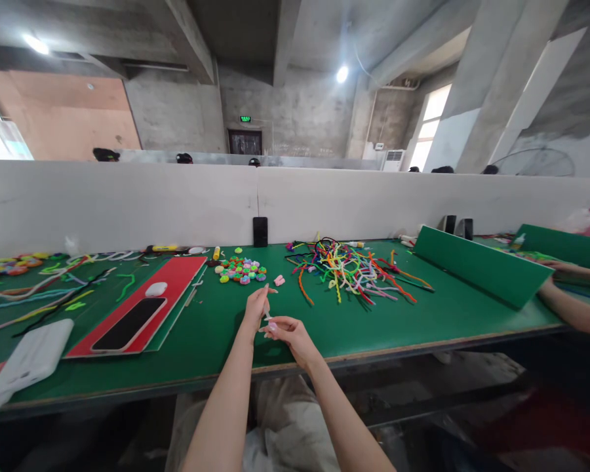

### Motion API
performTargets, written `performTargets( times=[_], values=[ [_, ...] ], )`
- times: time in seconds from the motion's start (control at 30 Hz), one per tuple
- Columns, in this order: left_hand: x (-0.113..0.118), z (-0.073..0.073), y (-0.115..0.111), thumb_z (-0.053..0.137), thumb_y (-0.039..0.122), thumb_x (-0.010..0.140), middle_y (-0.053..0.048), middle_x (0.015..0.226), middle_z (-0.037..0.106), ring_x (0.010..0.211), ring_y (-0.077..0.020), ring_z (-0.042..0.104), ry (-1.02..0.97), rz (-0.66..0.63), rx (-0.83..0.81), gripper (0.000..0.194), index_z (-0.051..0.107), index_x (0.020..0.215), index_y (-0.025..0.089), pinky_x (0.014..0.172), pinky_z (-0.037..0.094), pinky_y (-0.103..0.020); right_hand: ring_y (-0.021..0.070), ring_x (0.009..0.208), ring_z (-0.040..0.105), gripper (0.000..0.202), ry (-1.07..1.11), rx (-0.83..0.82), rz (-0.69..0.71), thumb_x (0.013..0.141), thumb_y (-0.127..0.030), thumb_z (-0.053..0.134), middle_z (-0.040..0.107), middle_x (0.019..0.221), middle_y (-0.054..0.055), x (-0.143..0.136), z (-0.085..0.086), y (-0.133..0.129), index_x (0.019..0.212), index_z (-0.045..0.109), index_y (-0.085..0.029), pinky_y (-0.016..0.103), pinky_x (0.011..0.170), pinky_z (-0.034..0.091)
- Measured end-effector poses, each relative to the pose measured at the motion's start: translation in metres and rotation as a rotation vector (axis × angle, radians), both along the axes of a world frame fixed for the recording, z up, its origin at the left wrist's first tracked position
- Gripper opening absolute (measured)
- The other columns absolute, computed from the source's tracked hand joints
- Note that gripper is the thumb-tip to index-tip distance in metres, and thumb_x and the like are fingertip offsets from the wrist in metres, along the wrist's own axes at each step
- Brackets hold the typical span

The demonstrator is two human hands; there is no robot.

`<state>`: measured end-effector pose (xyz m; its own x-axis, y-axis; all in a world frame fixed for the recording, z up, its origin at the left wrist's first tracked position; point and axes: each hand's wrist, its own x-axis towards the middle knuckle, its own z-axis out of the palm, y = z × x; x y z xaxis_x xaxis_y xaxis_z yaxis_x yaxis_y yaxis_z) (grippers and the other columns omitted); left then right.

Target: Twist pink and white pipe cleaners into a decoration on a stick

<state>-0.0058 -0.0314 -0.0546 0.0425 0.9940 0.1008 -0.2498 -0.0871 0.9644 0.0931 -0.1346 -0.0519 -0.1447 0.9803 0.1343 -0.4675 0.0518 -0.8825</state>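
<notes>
Both of my hands meet above the green table near its front edge. My left hand [257, 308] has its fingers closed on something too small to make out. In the closed fingers of my right hand [289, 333] is a small pink piece [273, 326], close to the left fingertips. Just beyond them a pink twisted piece [279, 280] lies on the table. Behind and to the left sits a cluster of small colourful pieces [240, 270]. A tangled heap of colourful fuzzy stems [347, 269] spreads to the right.
On the left, a red board [177, 278] carries a phone [129, 324] and a white case [156, 289], beside a white power bank [32, 351]. A dark phone [260, 232] leans on the partition. A green panel [482, 265] stands at right, near another person's arms [575, 305].
</notes>
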Motion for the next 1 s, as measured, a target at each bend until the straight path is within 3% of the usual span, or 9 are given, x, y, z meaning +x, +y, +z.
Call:
performTargets(
  times=[0.27,0.47,0.6,0.77,1.0],
  values=[
    [-0.016,0.0,0.009,0.051,0.061,0.064,0.013,0.031,0.024,0.027,-0.0019,0.021,-0.14,0.162,0.066,0.05,0.056,0.072,0.011,0.033,0.02,-0.016,0.0163,0.061,0.064,0.022,-0.039,0.022,0.099,0.057,-0.026,0.074,0.07,0.068,0.007,0.004,0.003,-0.026,0.073,0.069,-0.013,0.029,0.064,0.049],
    [-0.019,-0.004,0.014,0.051,0.061,0.065,0.013,0.033,0.027,0.028,-0.0026,0.021,-0.122,0.212,0.06,0.049,0.053,0.073,0.012,0.032,0.019,-0.017,0.0152,0.06,0.064,0.02,-0.119,0.052,-0.013,0.057,-0.027,0.074,0.07,0.069,0.007,0.021,0.025,-0.022,0.071,0.069,-0.013,0.028,0.063,0.05],
    [-0.017,-0.006,0.015,0.046,0.062,0.067,0.012,0.035,0.027,0.029,-0.0034,0.023,-0.024,0.242,0.045,0.05,0.053,0.075,0.013,0.031,0.019,-0.017,0.0176,0.062,0.065,0.026,-0.194,0.092,-0.047,0.055,-0.031,0.074,0.07,0.07,0.007,0.03,0.038,-0.001,0.071,0.069,-0.012,0.031,0.064,0.051],
    [-0.016,-0.004,0.015,0.044,0.059,0.068,0.011,0.036,0.028,0.027,-0.0048,0.024,0.214,0.18,0.017,0.047,0.055,0.072,0.013,0.03,0.018,-0.018,0.0185,0.059,0.065,0.035,-0.446,0.134,-0.176,0.057,-0.041,0.07,0.07,0.069,0.011,0.045,0.03,0.04,0.073,0.068,-0.01,0.032,0.062,0.051],
    [-0.016,0.007,0.032,0.042,0.048,0.074,0.006,0.037,0.036,0.033,-0.01,0.039,0.688,0.05,0.053,0.039,0.061,0.062,0.016,0.039,0.029,-0.021,0.0184,0.058,0.065,0.027,-0.675,0.146,-0.268,0.063,-0.035,0.064,0.069,0.067,0.01,0.059,0.026,0.114,0.072,0.067,-0.01,0.028,0.056,0.049]
  ],
)
